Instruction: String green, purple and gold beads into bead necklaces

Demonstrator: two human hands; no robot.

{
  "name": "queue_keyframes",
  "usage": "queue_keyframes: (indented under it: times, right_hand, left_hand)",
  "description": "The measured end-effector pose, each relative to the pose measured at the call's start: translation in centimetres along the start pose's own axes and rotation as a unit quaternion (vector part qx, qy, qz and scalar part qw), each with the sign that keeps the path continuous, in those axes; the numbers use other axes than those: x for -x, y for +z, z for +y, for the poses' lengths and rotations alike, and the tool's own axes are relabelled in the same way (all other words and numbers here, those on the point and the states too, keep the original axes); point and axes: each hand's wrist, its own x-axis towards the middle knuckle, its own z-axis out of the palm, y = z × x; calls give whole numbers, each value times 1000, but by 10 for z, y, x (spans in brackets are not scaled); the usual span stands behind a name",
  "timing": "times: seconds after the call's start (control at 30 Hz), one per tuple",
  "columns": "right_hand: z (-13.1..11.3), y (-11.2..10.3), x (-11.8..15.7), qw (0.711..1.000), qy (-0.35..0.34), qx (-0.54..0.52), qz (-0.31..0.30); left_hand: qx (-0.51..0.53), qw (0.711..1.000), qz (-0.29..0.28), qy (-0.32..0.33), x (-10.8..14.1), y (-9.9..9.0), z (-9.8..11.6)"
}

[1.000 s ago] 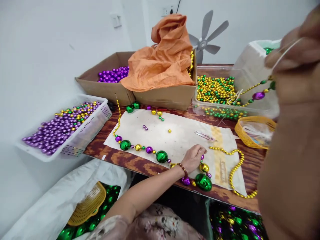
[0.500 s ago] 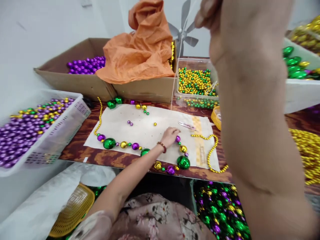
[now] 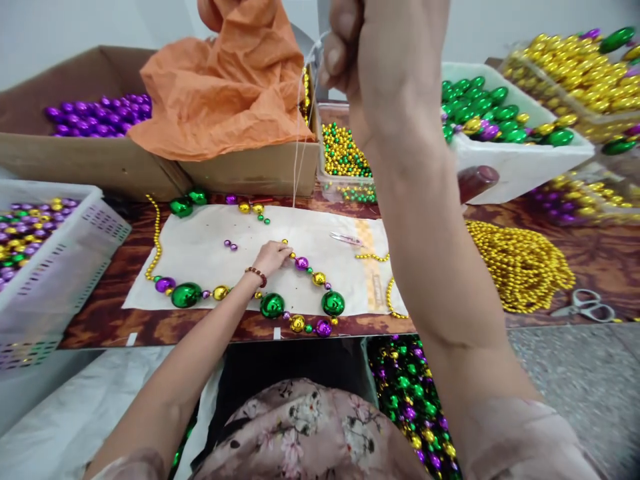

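Your left hand point(image 3: 274, 259) pinches the bead strand point(image 3: 273, 306) near its end, by the small gold beads; your right hand point(image 3: 345, 50), raised well above the cloth point(image 3: 200, 235), grips white thread point(image 3: 297, 143). Advised: draw the thread evenly, keeping the pinch steady. From your left fingertips the strand curves right, then towards you onto the bare table point(image 3: 240, 329), and back left beneath your wrist.

Pale wall point(image 3: 480, 27), speckled grey floor point(image 3: 570, 387)
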Motion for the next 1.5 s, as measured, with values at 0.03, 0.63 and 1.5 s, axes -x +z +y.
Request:
queue_keyframes:
  times: [0.03,0.63,1.5]
  right_hand:
    - [1,0,2,999,-38,-7,5]
    - [43,33,-5,986,-38,-43,-156]
    - [118,68,1,956,11,-156,-249]
  left_hand:
    - [3,1000,-5,-9,1,0,-2]
    - [-92,995,-12,26,24,-14,-27]
    - [-124,968,216,-32,18,-148,-90]
